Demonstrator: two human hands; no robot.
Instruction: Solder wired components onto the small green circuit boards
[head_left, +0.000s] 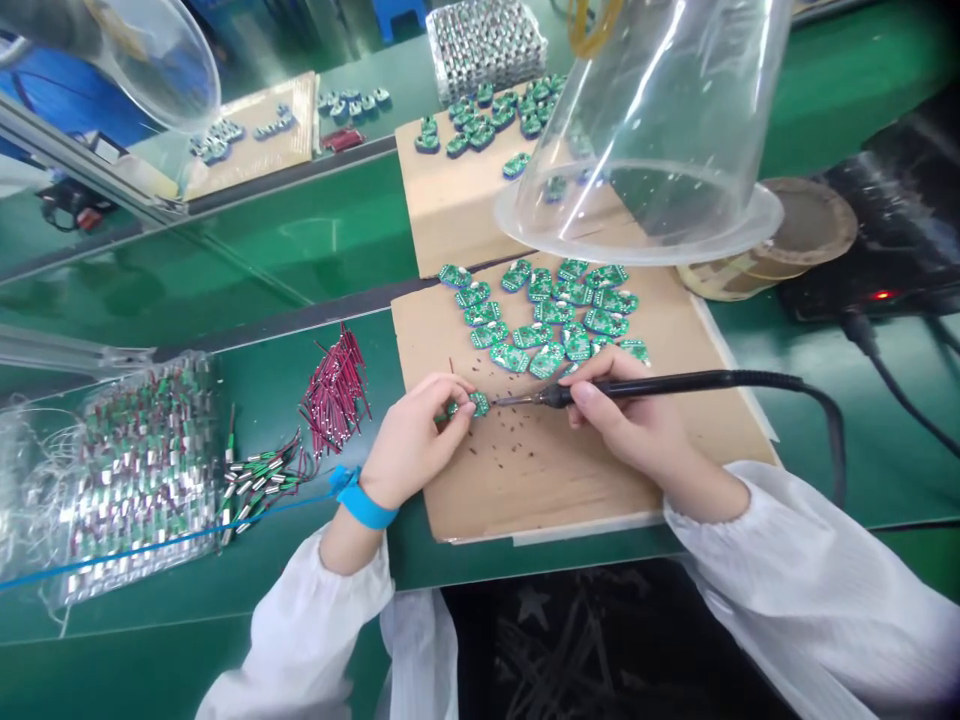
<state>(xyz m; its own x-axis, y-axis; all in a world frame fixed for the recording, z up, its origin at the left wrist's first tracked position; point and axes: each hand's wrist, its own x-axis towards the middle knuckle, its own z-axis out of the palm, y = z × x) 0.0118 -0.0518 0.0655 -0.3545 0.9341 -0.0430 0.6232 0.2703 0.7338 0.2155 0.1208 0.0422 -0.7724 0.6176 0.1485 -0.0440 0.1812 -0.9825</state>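
My left hand [420,432], with a blue wrist strap [367,503] on its wrist, pinches a small green circuit board [478,404] over the cardboard sheet [555,490]. A thin wire end sticks up by its fingers. My right hand [626,415] is closed round a black soldering iron [559,394], whose tip points left and meets or nearly meets the board's edge. Behind both hands lie several more green circuit boards [553,312]. Dark specks are scattered on the cardboard under the tip.
Left of the cardboard lie dark red wires [337,390], small metal parts with wires [259,480] and a packed tray [142,470]. A clear funnel hood [645,130] hangs above. At right stand a round tin [806,225] and a black box [877,270]; the iron's cord [832,420] curves there.
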